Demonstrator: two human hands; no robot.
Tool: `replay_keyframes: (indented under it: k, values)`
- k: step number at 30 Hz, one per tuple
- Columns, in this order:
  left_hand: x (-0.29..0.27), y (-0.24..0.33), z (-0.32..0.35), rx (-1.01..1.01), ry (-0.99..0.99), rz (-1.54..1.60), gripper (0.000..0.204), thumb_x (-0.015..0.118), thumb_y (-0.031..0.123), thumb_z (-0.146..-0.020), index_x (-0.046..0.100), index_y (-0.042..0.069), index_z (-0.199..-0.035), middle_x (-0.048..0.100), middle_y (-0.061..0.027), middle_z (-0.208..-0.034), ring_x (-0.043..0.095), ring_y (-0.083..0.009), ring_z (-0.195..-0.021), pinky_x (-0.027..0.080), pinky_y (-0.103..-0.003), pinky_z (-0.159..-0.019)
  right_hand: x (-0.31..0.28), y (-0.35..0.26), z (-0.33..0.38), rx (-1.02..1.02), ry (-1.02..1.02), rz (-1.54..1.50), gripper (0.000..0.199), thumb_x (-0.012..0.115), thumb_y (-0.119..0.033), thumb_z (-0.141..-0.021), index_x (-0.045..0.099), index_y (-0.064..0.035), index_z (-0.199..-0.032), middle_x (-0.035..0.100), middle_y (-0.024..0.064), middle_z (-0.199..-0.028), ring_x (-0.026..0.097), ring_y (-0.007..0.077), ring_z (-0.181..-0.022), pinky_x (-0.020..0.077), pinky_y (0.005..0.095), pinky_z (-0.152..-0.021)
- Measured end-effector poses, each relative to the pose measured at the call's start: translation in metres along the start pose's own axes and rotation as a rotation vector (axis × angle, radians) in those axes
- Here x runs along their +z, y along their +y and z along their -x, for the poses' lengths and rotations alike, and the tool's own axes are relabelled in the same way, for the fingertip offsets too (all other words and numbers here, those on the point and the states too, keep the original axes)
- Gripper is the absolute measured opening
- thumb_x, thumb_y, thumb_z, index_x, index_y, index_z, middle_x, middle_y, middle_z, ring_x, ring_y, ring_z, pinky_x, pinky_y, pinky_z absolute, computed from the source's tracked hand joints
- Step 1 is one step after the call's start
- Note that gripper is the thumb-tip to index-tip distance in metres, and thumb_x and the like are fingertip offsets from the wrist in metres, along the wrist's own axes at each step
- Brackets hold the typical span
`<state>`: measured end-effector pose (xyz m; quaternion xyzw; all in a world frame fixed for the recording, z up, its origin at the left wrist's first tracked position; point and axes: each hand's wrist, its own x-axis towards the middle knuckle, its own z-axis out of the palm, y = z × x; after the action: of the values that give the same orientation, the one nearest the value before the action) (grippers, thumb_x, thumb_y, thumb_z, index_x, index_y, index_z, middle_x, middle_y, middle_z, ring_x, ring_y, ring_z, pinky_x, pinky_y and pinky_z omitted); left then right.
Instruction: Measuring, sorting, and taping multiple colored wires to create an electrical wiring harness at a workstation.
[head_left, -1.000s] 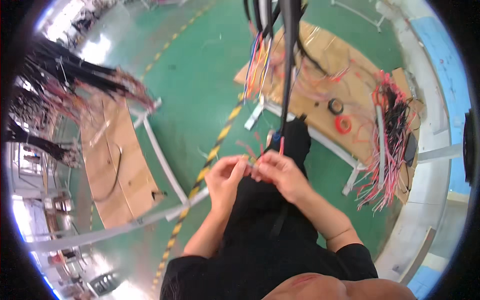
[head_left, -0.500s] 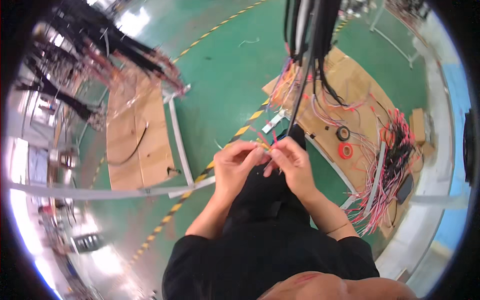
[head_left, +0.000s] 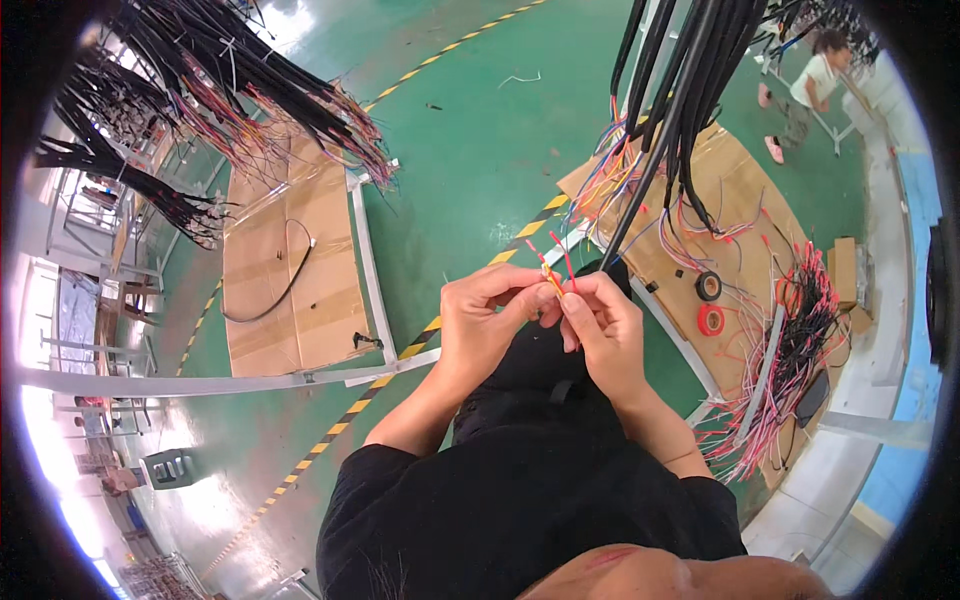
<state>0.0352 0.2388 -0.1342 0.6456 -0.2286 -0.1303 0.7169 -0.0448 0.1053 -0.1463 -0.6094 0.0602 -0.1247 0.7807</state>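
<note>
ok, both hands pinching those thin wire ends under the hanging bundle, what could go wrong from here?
1. The left hand and right hand pinch the thin red wires only at the tips; the ends could slip loose.
2. The black cable bundle hangs right above the hands, so a tug might snag neighbouring strands.
3. Loose wires lie on the cardboard beside the feet: a likely trip or tangle.

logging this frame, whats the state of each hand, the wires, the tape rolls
left hand: pinching thin wires
right hand: pinching the same wires
thin red and yellow wires: held, ends sticking up
black cable bundle: hanging
red tape roll: lying flat on cardboard
black tape roll: lying flat
</note>
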Motion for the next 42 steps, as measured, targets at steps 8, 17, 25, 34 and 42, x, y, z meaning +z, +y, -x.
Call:
replay_keyframes:
  k: [8,17,25,34,42]
  values:
    - [-0.002,-0.010,-0.012,0.037,0.019,-0.026,0.011,0.071,0.000,-0.083,0.071,-0.003,-0.094,0.067,-0.0074,-0.080,0.062,-0.0105,-0.071,0.051,-0.024,-0.062,0.000,-0.004,-0.011,0.027,0.005,0.045,0.015,0.051,-0.014,-0.098,0.057,-0.0002,-0.099,0.063,0.0072,-0.078,0.047,0.0040,-0.054,0.0364,0.0167,-0.049]
    - [0.004,-0.011,-0.015,-0.025,0.059,0.059,0.005,0.069,0.000,-0.085,0.069,-0.004,-0.087,0.067,-0.0061,-0.075,0.062,-0.0098,-0.063,0.052,-0.023,-0.061,0.001,0.001,-0.014,0.002,0.010,0.007,0.014,0.052,-0.014,-0.098,0.055,-0.0008,-0.099,0.064,0.0081,-0.081,0.054,0.0072,-0.057,0.0390,0.0183,-0.049]
    - [0.002,-0.016,-0.020,-0.038,0.100,0.251,0.005,0.068,0.001,-0.086,0.069,-0.004,-0.087,0.067,-0.0047,-0.077,0.062,-0.0083,-0.067,0.050,-0.022,-0.060,-0.003,-0.001,-0.018,-0.025,0.005,0.005,0.011,0.051,-0.010,-0.098,0.054,0.0006,-0.099,0.066,0.0142,-0.086,0.063,0.0147,-0.064,0.0480,0.0232,-0.058]
    - [-0.007,-0.012,-0.029,-0.007,0.082,0.152,0.008,0.070,0.001,-0.084,0.069,-0.003,-0.090,0.067,-0.0055,-0.082,0.063,-0.0086,-0.074,0.051,-0.022,-0.066,-0.015,0.001,-0.020,0.032,-0.065,0.076,0.011,0.052,-0.010,-0.097,0.056,0.0007,-0.096,0.066,0.0113,-0.083,0.060,0.0112,-0.063,0.0466,0.0220,-0.058]
    - [-0.003,-0.010,-0.029,0.046,0.047,0.061,0.003,0.067,-0.002,-0.085,0.068,-0.003,-0.088,0.069,-0.0092,-0.085,0.062,-0.0105,-0.068,0.051,-0.022,-0.059,-0.019,-0.005,-0.019,0.039,-0.055,0.236,0.014,0.055,-0.013,-0.096,0.059,-0.0002,-0.095,0.061,0.0042,-0.073,0.048,0.0041,-0.057,0.0383,0.0189,-0.052]
